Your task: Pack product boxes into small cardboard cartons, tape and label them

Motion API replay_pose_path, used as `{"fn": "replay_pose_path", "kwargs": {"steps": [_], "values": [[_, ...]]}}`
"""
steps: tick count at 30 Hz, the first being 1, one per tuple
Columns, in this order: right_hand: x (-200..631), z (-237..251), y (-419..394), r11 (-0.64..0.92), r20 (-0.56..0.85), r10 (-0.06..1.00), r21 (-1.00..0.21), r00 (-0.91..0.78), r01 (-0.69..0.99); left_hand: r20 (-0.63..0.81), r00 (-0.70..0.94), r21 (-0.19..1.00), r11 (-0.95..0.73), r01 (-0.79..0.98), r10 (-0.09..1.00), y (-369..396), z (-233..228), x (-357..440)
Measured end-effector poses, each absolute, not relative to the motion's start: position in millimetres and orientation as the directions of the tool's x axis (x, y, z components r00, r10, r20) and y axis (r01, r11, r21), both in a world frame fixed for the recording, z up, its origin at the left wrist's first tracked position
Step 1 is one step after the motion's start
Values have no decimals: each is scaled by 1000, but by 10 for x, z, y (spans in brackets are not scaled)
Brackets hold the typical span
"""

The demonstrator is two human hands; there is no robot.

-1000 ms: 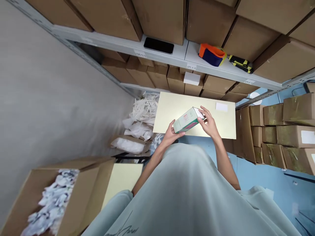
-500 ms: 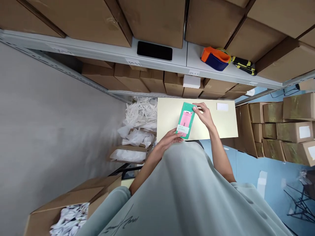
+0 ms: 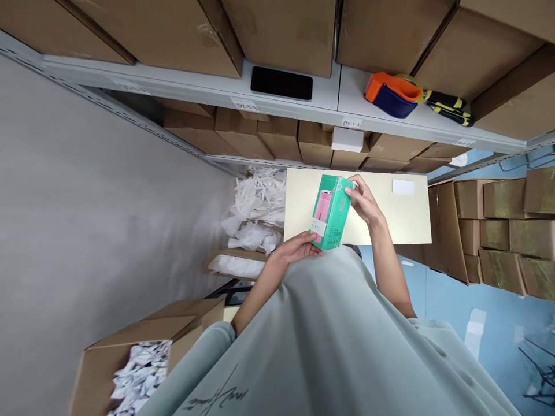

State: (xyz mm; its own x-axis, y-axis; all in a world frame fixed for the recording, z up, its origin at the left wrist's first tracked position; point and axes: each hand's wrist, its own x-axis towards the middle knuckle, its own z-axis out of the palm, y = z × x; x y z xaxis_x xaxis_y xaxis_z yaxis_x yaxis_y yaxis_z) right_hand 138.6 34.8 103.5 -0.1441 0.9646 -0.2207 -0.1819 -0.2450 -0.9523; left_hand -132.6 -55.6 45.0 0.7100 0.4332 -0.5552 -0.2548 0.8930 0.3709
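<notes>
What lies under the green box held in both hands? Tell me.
Beneath the green box, gripped by the left hand and right hand, lies a pale yellow tabletop. The strip directly below the box is covered, so anything there cannot be seen.

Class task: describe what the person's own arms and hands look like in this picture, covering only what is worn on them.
Both forearms are bare. The left hand and right hand wear no gloves; no ring, watch or bracelet shows. Loose pale grey-green sleeves of a top end about the elbows, and the top bears a dark handwritten-style marking on the front.
</notes>
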Motion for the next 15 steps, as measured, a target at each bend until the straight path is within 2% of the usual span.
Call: {"fn": "replay_pose_path", "kwargs": {"steps": [4,8,11,15], "values": [[1203,976,310,-129,-126,991,-988,-39,-89,-522,698,457,852,-255,489,-592,492,-1429],[1051,863,311,-154,-157,985,-987,75,-46,-531,632,541,799,-260,565,-631,547,-1536],[957,825,319,-174,-174,973,-985,154,-17,-548,518,601,740,-302,657,-658,582,-1566],[829,912,310,-106,-83,975,-989,207,105,-576,380,649,688,-325,723,-687,613,-1522]]}}
